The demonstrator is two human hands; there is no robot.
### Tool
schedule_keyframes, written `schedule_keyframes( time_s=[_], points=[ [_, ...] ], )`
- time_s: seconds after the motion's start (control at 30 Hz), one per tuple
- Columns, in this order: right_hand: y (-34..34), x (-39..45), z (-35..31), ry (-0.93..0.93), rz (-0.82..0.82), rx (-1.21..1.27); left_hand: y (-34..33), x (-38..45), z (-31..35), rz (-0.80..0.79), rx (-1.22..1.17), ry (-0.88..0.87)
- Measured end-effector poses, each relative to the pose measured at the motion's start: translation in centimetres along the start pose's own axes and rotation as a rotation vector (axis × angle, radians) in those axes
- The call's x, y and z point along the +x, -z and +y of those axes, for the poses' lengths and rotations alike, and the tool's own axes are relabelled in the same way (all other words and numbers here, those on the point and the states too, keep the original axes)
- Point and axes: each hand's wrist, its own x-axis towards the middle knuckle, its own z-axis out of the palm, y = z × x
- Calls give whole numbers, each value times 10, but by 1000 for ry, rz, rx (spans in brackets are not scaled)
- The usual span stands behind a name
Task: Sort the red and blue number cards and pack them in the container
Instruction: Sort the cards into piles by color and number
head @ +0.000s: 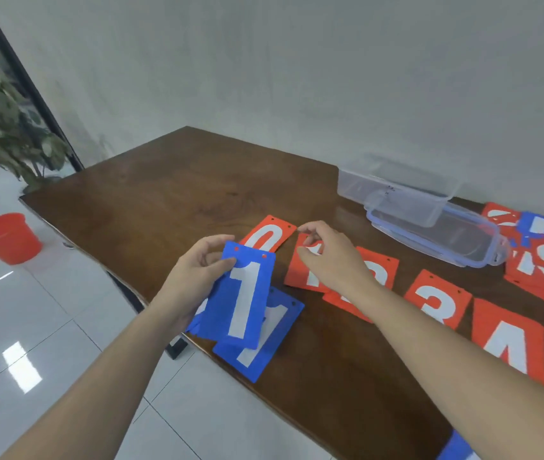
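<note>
Blue 1 card (pixel 244 293) pinched in left hand (pixel 191 273); right hand (pixel 327 257), fingers loosely curled, seemingly empty, hovers over red cards (pixel 376 277)

Two bare forearms, no sleeves, left hand (pixel 194 277) and right hand (pixel 330 257) ungloved, without jewellery

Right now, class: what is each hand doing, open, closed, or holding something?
Left hand: holds the blue 1 card, thumb on its face.
Right hand: fingers loosely curled above the red cards; no grip visible.
</note>
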Motion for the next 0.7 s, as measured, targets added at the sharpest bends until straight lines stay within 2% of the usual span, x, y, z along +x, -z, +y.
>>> schedule_keyframes(
  time_s=[0.07,0.13,0.27,0.33,0.43,0.7],
  points=[
    [19,-7,12,-15,38,22,-14,6,-7,-82,182,-27],
    [34,-15,23,-36,51,13,-23,13,-19,-100,428,-87],
    [53,-28,39,-98,66,-26,-39,17,-25,-50,1010,-246],
    [60,-34,46,-110,84,-27,-49,17,-21,14,1216,-314],
    [74,-46,59,-130,111,-7,-69,17,-15,48,1206,-421],
    [150,-103,109,-250,224,-8,-175,14,1,-184,935,-629]
  ],
)
